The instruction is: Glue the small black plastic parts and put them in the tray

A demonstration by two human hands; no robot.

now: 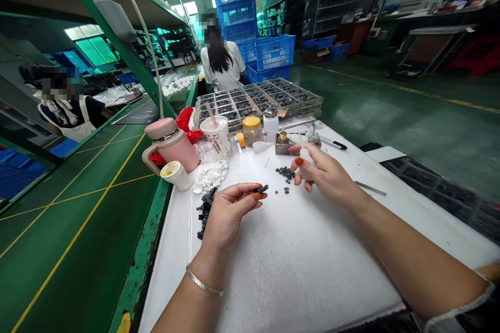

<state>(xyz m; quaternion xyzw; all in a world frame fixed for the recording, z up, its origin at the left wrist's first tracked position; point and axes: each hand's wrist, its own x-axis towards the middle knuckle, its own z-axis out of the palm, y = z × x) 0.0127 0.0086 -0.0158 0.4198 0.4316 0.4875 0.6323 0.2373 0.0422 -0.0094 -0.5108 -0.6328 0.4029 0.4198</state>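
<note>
On the far left, your pink flask (172, 144) stands close to the table's green edge (150, 234), so a bump from your arm could tip it. Beside it lies a crumpled white cloth (210, 177), and next to that is a pile of black plastic parts (205, 213) on the white foam mat (297, 270). The pile sits near the edge too, so a quick sweep of your wrist could push pieces off. Your left hand (228, 216) is pinching one small black part (261, 189) between the thumb and fingers, held up just over the mat. It is small, so if your pinch goes loose, it could drop and bounce away. Just past it, tiny dark rings (285, 173) lie in a small heap, with a few strays. They look round, so a bump could make them roll and get lost. Your right hand (324, 177) is loose, not clenched, with a pale see-through bit (307, 156) by the fingers, and you cannot tell if it has hold of that bit. Behind it, a small brass-topped bottle (282, 138) could spill if your fingers knock it.
</note>
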